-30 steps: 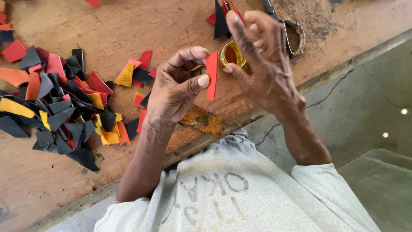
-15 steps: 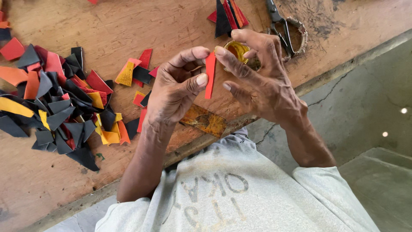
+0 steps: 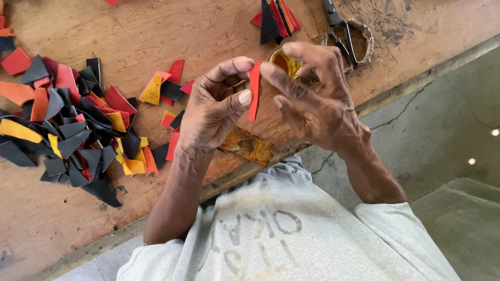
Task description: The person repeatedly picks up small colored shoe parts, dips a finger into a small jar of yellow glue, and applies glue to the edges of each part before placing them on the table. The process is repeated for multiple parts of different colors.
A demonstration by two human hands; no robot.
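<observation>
Since the earlier frame, the right hand (image 3: pixel 317 106) has been brought onto the red strip (image 3: pixel 254 89), now pinched upright between both hands above the wooden table (image 3: pixel 130 31). The left hand (image 3: pixel 216 112) grips its edge. A heap of cut pieces (image 3: pixel 67 125) lies untouched at the left, and a small yellow tin (image 3: pixel 284 61) is seen behind the fingers.

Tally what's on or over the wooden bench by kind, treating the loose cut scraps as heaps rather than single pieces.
Hands: 2, left hand and right hand, both on the red strip
Red strip: 1
Small yellow tin: 1
Scissors: 1
Heaps of coloured scraps: 2, big heap and small stack
Total: 7
</observation>
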